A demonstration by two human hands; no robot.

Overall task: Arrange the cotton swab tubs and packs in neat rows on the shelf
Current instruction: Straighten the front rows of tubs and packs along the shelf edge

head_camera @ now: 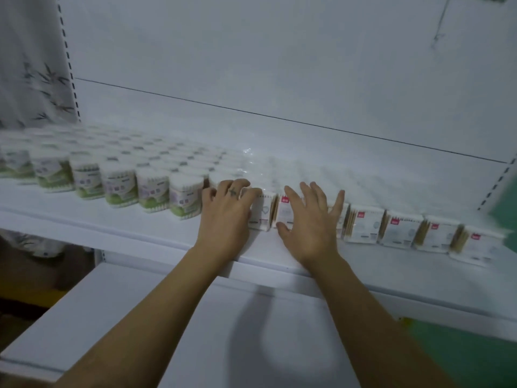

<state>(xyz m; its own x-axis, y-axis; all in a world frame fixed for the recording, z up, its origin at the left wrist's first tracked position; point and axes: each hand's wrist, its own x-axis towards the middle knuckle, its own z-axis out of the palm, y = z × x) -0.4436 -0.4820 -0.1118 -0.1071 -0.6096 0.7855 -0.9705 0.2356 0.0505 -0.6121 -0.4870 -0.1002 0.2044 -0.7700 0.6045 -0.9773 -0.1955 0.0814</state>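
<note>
White shelf (140, 228) already carries tidy rows of tubs (120, 189) at left and packs (402, 231) lining its front right, while the left hand (226, 217), fingers curled, and right hand (310, 222), fingers spread, nudge the last middle packs (263, 212) straight.

White back panel (279, 51): plain, 1 thin dark horizontal seam across it, slanting down toward the right. Perforated upright strip (67, 57) at the left edge, a row of dark slots along it; a 2nd slotted upright (496, 186) at the right edge. Pale curtain (30, 65) with a dark bamboo-leaf print hangs beyond the left upright. Lower white shelf board (167, 317) below, carrying a soft shadow. Green floor (461, 359) at the bottom right corner, blurred.
</note>
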